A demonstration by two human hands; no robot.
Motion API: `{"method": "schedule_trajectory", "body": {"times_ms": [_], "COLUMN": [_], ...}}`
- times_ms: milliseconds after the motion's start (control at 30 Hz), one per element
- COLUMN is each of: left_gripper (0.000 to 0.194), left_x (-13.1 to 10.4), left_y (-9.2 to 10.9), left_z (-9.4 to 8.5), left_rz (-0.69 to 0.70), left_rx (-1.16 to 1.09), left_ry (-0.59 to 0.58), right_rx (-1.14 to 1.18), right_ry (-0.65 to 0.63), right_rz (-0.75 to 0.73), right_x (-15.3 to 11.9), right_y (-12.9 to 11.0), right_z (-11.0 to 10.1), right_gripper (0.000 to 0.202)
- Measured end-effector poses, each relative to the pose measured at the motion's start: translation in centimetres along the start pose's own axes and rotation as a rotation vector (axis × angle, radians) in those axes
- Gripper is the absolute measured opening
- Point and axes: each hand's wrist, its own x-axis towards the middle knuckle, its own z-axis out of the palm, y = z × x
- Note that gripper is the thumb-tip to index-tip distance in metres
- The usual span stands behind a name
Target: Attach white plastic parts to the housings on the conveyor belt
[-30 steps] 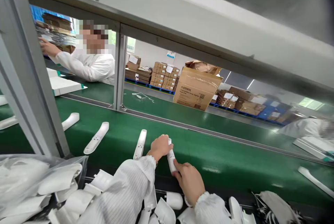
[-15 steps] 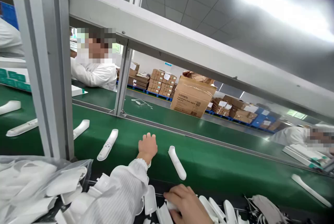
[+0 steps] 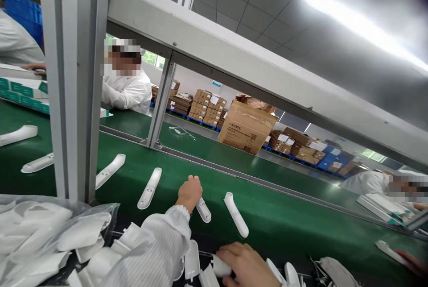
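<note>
My left hand (image 3: 189, 192) reaches onto the green conveyor belt (image 3: 284, 220) and rests on a white plastic housing (image 3: 203, 210) lying there. Another white housing (image 3: 236, 214) lies free on the belt just to the right. My right hand (image 3: 245, 265) is low at the near edge, among a pile of white shell parts (image 3: 200, 269), its fingers closed on one small white piece (image 3: 220, 268). More white housings (image 3: 150, 188) lie in a row on the belt to the left.
A grey metal post (image 3: 74, 81) stands at the left, with a clear bag of white parts (image 3: 43, 233) at its foot. Across the belt a person in white (image 3: 126, 90) works; another person's sleeve (image 3: 368, 182) is at far right. Cardboard boxes (image 3: 245, 127) stand behind.
My right hand let go of the housing, left it on the belt and dropped to the parts pile, taking a small piece. The left hand shifted to another housing; the belt items drifted right.
</note>
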Motion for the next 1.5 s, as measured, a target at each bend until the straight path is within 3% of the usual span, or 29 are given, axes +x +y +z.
{"method": "schedule_trajectory", "body": {"times_ms": [100,233,300,367,433,500,667,833,1000,1267,1333,1400,1500], "left_gripper": [0.026,0.025,0.025,0.025,0.027,0.028,0.031,0.031,0.032,0.038,0.038,0.038,0.037], "left_x": [0.2,0.4,0.5,0.6,0.7,0.7,0.5,0.4,0.6,-0.1,-0.5,-0.8,-0.8], "left_y": [0.3,0.3,0.3,0.4,0.6,0.8,1.4,2.1,2.5,2.6,2.3,1.7,0.5], "left_z": [0.5,1.1,1.4,1.6,1.9,2.1,2.3,2.5,2.8,2.8,2.3,1.4,0.0], "left_rz": [0.044,0.088,0.104,0.122,0.139,0.151,0.131,0.134,0.141,0.265,0.318,0.339,0.233], "left_rx": [0.009,0.018,0.024,0.032,0.040,0.040,0.019,0.008,0.010,-0.012,0.003,0.026,0.080], "left_ry": [-0.002,0.007,0.011,0.013,0.017,0.026,0.046,0.036,0.019,-0.024,0.039,0.184,0.393], "right_rx": [-0.047,-0.007,0.028,0.103,0.165,0.162,0.060,0.057,0.142,0.046,0.033,0.034,0.036], "right_ry": [-0.060,-0.023,0.076,0.253,0.424,0.502,0.453,0.492,0.481,0.445,0.463,0.509,0.483], "right_rz": [0.038,0.072,0.106,0.151,0.206,0.234,0.201,0.140,0.029,0.104,0.087,0.087,0.218], "right_x": [-0.4,-0.9,-0.8,0.0,1.7,3.9,7.1,5.6,4.9,6.0,5.0,3.2,0.3], "right_y": [-0.4,-0.6,-0.2,0.4,0.8,0.9,0.4,0.8,1.4,2.2,2.3,2.6,3.2], "right_z": [1.3,2.3,1.9,1.0,0.1,-0.5,0.1,1.6,2.0,1.3,0.7,0.2,0.3], "right_gripper": [0.063,0.063,0.064,0.059,0.051,0.043,0.032,0.048,0.047,0.048,0.048,0.044,0.040]}}
